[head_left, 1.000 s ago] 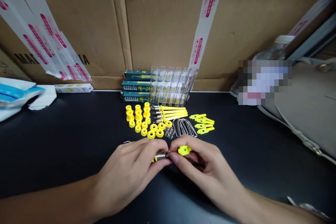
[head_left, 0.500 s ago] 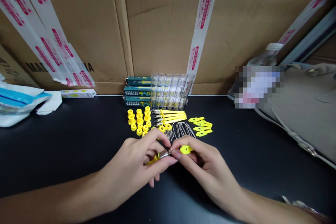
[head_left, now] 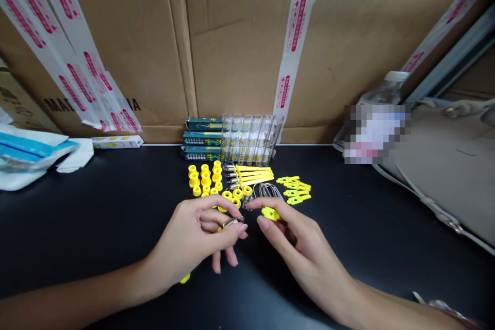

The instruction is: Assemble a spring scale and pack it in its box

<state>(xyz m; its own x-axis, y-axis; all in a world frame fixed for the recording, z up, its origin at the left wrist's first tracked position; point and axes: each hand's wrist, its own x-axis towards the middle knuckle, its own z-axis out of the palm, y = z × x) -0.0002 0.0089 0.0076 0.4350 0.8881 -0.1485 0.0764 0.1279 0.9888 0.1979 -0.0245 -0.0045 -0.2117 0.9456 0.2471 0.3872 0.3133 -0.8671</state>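
Observation:
My left hand pinches a yellow rod with a metal spring between thumb and forefinger, a small wire loop at its tip. Most of the rod is hidden in the palm; a yellow end shows below the wrist. My right hand holds a flat yellow tab with a hole against its curled fingers, with its thumb and fingertip apart. A small gap separates the two hands. Just beyond them lie yellow caps, more yellow rods with springs, wire hooks and small metal rings.
More yellow tabs lie right of the hooks. Clear tubes stand before green boxes, against a large cardboard box. A plastic bottle and a grey bag are at right, a blue-white packet at left.
My hands have drawn apart, the right one leaving the spring's tip. The left hand has tilted the rod, so its yellow end now shows below the wrist.

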